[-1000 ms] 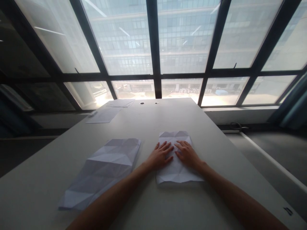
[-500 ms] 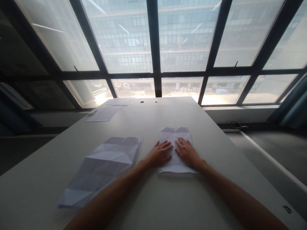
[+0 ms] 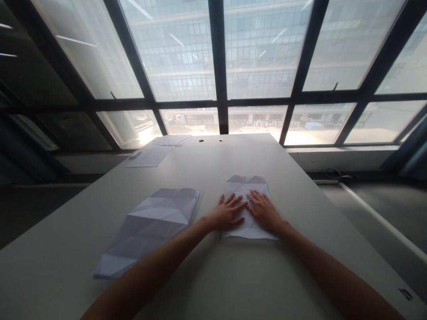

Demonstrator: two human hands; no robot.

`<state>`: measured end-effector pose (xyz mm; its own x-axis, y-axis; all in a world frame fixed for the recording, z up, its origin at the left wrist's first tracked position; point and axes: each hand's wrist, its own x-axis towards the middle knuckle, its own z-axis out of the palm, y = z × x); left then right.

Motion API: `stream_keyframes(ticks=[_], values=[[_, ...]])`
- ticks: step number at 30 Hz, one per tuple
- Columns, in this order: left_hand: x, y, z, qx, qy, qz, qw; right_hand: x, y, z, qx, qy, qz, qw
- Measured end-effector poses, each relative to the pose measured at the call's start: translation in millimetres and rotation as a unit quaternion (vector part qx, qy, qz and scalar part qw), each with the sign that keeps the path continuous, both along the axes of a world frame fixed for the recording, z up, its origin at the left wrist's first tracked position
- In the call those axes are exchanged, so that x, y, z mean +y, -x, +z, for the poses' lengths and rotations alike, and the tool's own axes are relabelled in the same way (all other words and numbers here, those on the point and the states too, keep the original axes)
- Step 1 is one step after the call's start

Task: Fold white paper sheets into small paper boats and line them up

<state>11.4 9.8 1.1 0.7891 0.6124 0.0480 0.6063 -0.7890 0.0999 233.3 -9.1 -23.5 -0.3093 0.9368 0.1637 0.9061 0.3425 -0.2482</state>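
A sheet of white paper [image 3: 248, 183] with fold creases lies flat on the white table, its far corners cut off at a slant by folds. On its left half rests my left hand [image 3: 229, 212], palm down with the fingers spread. My right hand [image 3: 264, 210] presses flat on the right half, its fingers stretched toward the far edge. The fingertips of both hands nearly meet over the paper's middle. To the left is a stack of creased white paper [image 3: 156, 215], partly covered by my left forearm.
The white table [image 3: 207, 164] runs away toward tall dark-framed windows [image 3: 223, 103]. Flat paper sheets [image 3: 150, 156] lie at its far left, by a small pale item I cannot make out. Two small holes are near the far edge. A dark mark [image 3: 405, 294] is at the near right.
The whole view has shifted slightly. My left hand has slid a little to the right across the paper, closer to my right hand. Both hands remain flat on the sheet.
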Motion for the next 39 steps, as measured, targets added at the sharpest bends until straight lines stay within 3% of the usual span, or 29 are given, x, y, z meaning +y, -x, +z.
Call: stream_keyframes(ticks=[5, 9, 18, 22, 29, 39], values=[[18, -9, 15.0, -0.031, -0.024, -0.053, 0.998, 1, 0, -0.8, 0.002, -0.009, 0.002, 1.0], [33, -13, 20.4, -0.068, 0.002, -0.114, 0.991, 2, -1, -3.2, 0.006, -0.007, -0.003, 1.0], [35, -9, 1.7, -0.135, -0.005, -0.113, 0.984, -1, -1, -2.9, 0.01, -0.015, -0.008, 1.0], [26, -6, -4.7, -0.116, -0.027, -0.083, 0.989, -3, 1, -1.6, 0.005, -0.01, -0.008, 1.0], [5, 12, -16.0, -0.096, -0.03, 0.035, 0.994, -5, 13, -3.9, 0.005, -0.01, 0.01, 1.0], [-14, 19, -17.6, -0.058, 0.006, 0.089, 0.994, -4, 14, -4.1, 0.009, -0.003, 0.025, 1.0]])
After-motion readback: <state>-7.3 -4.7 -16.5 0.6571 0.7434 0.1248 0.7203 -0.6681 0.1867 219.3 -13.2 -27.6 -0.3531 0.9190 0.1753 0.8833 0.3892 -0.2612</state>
